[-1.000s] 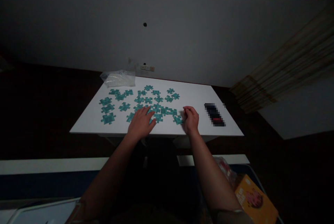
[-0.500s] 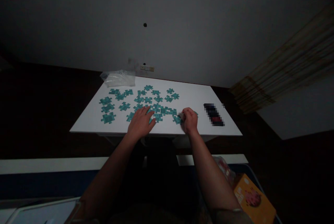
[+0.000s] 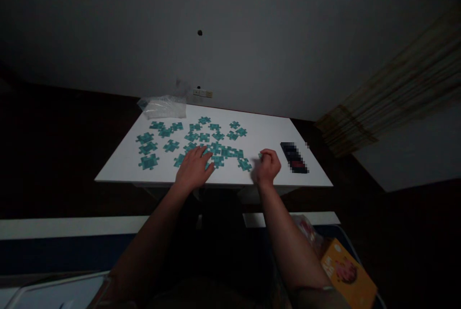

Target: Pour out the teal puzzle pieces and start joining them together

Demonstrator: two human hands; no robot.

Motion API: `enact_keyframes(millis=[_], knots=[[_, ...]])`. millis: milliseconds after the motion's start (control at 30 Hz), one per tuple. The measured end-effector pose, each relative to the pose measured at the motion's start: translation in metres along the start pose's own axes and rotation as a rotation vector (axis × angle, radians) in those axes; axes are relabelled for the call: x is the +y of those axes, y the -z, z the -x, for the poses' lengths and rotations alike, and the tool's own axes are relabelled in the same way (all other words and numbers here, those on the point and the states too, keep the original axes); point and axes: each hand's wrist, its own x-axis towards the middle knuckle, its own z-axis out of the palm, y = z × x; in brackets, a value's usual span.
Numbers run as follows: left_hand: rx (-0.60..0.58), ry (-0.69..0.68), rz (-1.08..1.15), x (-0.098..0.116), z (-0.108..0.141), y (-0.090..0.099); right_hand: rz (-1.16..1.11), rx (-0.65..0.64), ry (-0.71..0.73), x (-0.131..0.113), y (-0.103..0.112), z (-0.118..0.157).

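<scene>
Several teal jigsaw puzzle pieces (image 3: 148,161) lie over the left and middle of the white table (image 3: 118,165). My left hand (image 3: 193,168) rests palm down, fingers stretched out, on pieces near the front edge. Just past its fingertips, a group of pieces (image 3: 217,149) sits close together or joined. To the right, my right hand (image 3: 269,166) has its fingers curled together. A bit of teal puzzle piece (image 3: 260,155) shows at its fingertips; most of that piece is hidden. A single piece (image 3: 244,164) lies left of this hand.
A clear plastic bag (image 3: 163,107) lies at the back left corner. On the right is a dark, blurred-out phone-like object (image 3: 294,157). The wall (image 3: 252,59) stands behind the table. An orange box (image 3: 347,273) sits low at the right, beside my arm.
My right hand has moved right, away from the single piece, to where another teal piece showed beside it. A teal edge now shows at its fingertips. My left hand stays put.
</scene>
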Motion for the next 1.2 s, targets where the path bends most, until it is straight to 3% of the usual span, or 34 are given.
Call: enact_keyframes(millis=[67,133,200,300,433,567,900,1200], knots=[[-0.002,-0.001,-0.002,0.000,0.000,0.000,0.050,0.258,0.058,0.007,0.014,-0.004],[-0.002,-0.002,-0.001,0.000,0.000,0.000,0.125,0.346,0.088,0.015,0.032,-0.013],[0.003,-0.003,0.001,0.000,-0.001,0.000,0.176,0.297,0.111,0.021,0.051,-0.022],[0.003,-0.003,-0.001,0.000,-0.001,0.000,0.280,0.093,0.153,0.027,0.068,-0.029],[-0.005,-0.005,-0.023,-0.001,-0.002,0.001,0.539,-0.241,0.251,0.031,0.062,-0.026],[0.006,-0.005,-0.017,-0.002,-0.001,-0.001,0.668,-0.428,0.271,0.033,0.056,-0.023],[-0.001,-0.011,-0.026,-0.003,-0.002,-0.001,0.592,-0.417,0.321,0.031,0.065,-0.023],[-0.013,-0.009,-0.028,0.002,-0.001,0.004,0.454,-0.307,0.289,0.033,0.065,-0.020]])
